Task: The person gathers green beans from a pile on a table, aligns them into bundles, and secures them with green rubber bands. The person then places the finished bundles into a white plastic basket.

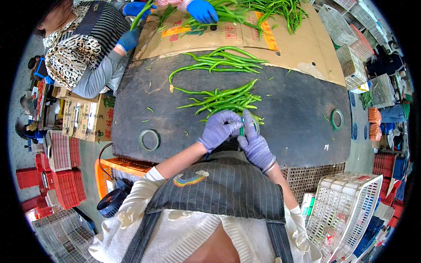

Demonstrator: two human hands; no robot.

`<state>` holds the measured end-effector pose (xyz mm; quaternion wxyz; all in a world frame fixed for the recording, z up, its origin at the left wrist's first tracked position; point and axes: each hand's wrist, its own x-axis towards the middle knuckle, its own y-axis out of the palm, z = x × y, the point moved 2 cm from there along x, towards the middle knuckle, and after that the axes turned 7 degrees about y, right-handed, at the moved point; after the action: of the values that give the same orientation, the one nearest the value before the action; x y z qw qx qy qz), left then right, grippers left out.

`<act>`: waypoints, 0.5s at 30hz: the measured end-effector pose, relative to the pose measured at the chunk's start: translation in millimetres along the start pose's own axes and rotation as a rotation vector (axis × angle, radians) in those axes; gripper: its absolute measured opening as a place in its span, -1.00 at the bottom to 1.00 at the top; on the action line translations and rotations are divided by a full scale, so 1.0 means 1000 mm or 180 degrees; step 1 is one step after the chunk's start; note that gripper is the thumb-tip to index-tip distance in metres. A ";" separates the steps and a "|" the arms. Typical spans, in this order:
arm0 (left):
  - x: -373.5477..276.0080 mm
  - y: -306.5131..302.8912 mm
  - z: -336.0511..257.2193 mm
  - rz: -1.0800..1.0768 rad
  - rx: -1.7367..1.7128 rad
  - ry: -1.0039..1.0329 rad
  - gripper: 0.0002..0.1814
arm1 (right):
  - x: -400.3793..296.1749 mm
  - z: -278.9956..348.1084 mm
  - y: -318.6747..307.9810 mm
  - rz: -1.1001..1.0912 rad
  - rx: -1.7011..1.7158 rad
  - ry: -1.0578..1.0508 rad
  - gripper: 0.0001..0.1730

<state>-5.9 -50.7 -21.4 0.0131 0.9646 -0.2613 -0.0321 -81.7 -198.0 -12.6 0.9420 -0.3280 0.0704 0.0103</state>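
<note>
My left hand [221,129] and my right hand [257,144], both in purple knit gloves, meet at the table's near edge. Between them is a roll of green tape [242,127], seen nearly edge-on; the left fingers pinch it, and the right fingers lie along its other side. Just beyond my hands lies a loose bunch of long green chili peppers [227,98]. Farther off, a second bunch of green peppers [223,62] rests partly against the cardboard edge. Whether the right hand grips the tape is hard to tell.
Tape rolls lie on the dark table at left [149,139] and right [337,119]. Flattened cardboard [296,56] with more peppers [286,13] covers the far side. Blue-gloved co-workers' hands [202,11] work there. An orange crate [131,163] and a white crate [345,210] flank me.
</note>
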 end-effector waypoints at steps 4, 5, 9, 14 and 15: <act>-0.007 0.000 0.016 0.0115 0.0240 -0.0154 -0.84 | -0.004 -0.015 0.015 0.0059 0.0061 -0.0148 0.00; -0.009 -0.001 0.019 0.0167 0.0385 -0.0061 -0.84 | -0.005 -0.018 0.018 0.0089 0.0114 -0.0175 0.02; -0.010 -0.007 0.020 0.0334 0.0711 0.0107 -0.85 | -0.011 -0.024 0.021 0.0321 0.0816 0.0232 0.01; 0.025 -0.025 -0.009 -0.0549 0.1209 0.0871 -0.83 | -0.020 -0.011 0.007 0.0565 0.1994 0.1105 -0.13; 0.045 -0.035 -0.014 -0.0710 0.1260 0.0811 -0.82 | -0.022 -0.018 0.009 0.0567 0.1996 0.1104 -0.15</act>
<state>51.4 -42.7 -11.8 -0.1468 0.9675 -0.1509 0.1401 -106.5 -201.4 -29.4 0.9662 -0.0129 0.2571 0.0144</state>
